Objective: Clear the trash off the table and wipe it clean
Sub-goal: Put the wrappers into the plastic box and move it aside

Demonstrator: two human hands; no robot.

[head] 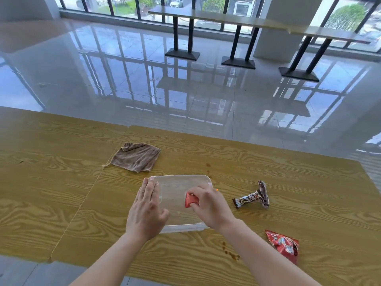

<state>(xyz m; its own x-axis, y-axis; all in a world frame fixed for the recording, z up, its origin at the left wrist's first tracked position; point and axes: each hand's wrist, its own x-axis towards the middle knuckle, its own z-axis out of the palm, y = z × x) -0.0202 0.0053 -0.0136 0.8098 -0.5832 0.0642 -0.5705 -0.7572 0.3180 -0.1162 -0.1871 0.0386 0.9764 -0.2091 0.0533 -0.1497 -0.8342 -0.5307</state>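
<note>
Nearest the person, brown drips (pixel 231 251) stain the wooden surface (pixel 61 203) by the right forearm, and a red snack packet (pixel 283 244) lies flat just beyond them to the right. Over the clear plastic tub (pixel 177 182) the right hand (pixel 208 205) pinches a small red wrapper (pixel 190 200) in its grip, thumb and fingertips pressed on it, directly above the tub's open middle, so the drop is straight down. The left hand (pixel 146 211) lies spread and flat, its grip holding nothing, resting against the tub's left rim as if to steady it. The next piece, a twisted brown-and-white wrapper (pixel 252 196), lies right of the tub, well nearer the right hand, its long axis running left to right with the far end crumpled upward. More drips (pixel 208 168) dot the surface behind the tub. Farthest back, at the left, the brown cloth (pixel 136 156) lies loosely spread, possibly folded at one corner.
</note>
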